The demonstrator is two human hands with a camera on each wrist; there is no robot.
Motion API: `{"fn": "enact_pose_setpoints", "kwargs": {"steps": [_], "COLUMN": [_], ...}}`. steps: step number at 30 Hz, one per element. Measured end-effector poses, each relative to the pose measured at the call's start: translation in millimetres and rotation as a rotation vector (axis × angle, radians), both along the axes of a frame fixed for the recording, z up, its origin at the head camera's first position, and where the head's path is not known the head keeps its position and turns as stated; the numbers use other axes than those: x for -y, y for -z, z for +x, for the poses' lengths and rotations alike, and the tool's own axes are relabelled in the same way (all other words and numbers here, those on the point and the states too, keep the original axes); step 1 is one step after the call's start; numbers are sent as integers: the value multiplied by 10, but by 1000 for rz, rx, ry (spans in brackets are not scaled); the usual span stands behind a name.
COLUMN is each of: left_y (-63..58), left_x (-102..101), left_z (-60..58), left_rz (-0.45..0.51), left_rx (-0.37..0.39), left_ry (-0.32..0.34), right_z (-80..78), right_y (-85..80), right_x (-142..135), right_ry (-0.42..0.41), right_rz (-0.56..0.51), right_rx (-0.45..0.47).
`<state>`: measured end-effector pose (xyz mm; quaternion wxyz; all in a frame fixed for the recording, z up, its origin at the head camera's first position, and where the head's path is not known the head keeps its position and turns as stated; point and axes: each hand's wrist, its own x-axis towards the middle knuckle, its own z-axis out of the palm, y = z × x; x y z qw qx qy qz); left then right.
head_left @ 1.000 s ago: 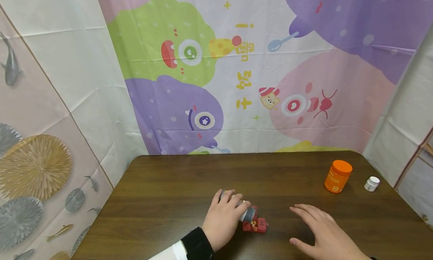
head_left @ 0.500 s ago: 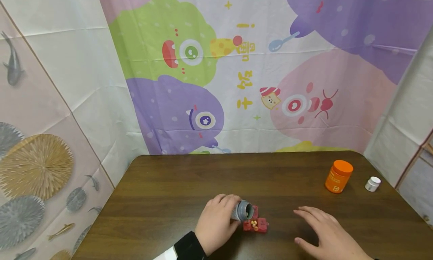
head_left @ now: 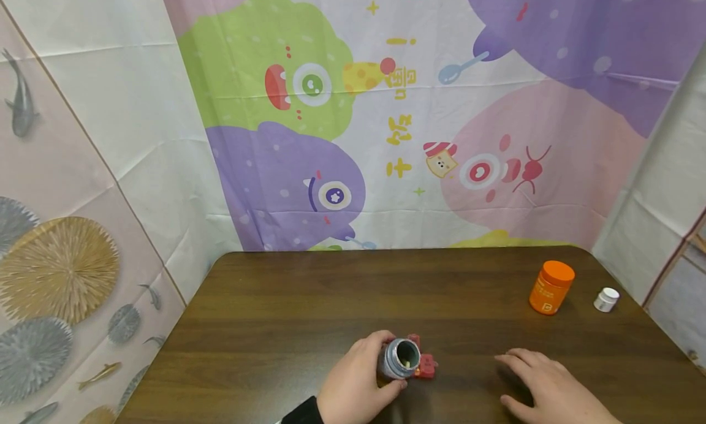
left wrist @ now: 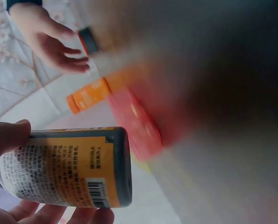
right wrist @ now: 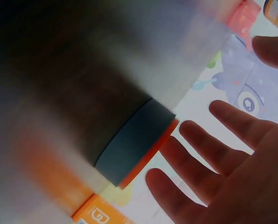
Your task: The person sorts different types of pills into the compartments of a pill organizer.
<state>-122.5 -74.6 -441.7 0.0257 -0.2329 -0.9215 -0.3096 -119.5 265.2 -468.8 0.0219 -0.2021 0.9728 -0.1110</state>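
My left hand (head_left: 358, 375) grips a dark grey pill bottle (head_left: 393, 366) whose uncapped mouth faces up toward the head camera. Something yellowish shows inside it. In the left wrist view the bottle (left wrist: 64, 168) has an orange and white label with a barcode, between thumb and fingers. Partly behind it lies a red pill organizer (head_left: 426, 367) on the table. Off to the right hovers my right hand (head_left: 551, 384), fingers apart and holding nothing. A dark lid (right wrist: 136, 142) with an orange-red rim is near its fingertips in the right wrist view; the head view hides it.
An orange bottle (head_left: 551, 288) stands at the table's back right, with a small white bottle (head_left: 607, 300) beside it near the right edge. A printed cloth (head_left: 408, 222) hangs behind the brown table (head_left: 287, 289).
My left hand has turned the bottle from tipped over the organizer to mouth upward, and moved slightly nearer. Pills seen in the organizer are now covered. My right hand has shifted slightly right and nearer.
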Motion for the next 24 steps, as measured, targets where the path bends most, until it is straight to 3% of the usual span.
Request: {"fn": "enact_pose_setpoints", "kwargs": {"steps": [5,9,14,21,24], "left_y": [35,93,146,194,206], "left_x": [-70,-131,-192,-233,-247], "left_z": [66,116,147,146,147], "left_rz": [97,186,249,252,252], "left_rx": [150,200,217,261,277], "left_ry": [92,168,234,243,230], "right_z": [8,3,-28,-36,-46], "right_y": [40,55,76,107,111], "right_x": [-102,-180,-275,-370,-390], "right_ry": [-31,-51,-32,-14,-1], "right_rz": [5,-11,1,12,25], "right_rx": [-45,-100,-89,-114,-74]}}
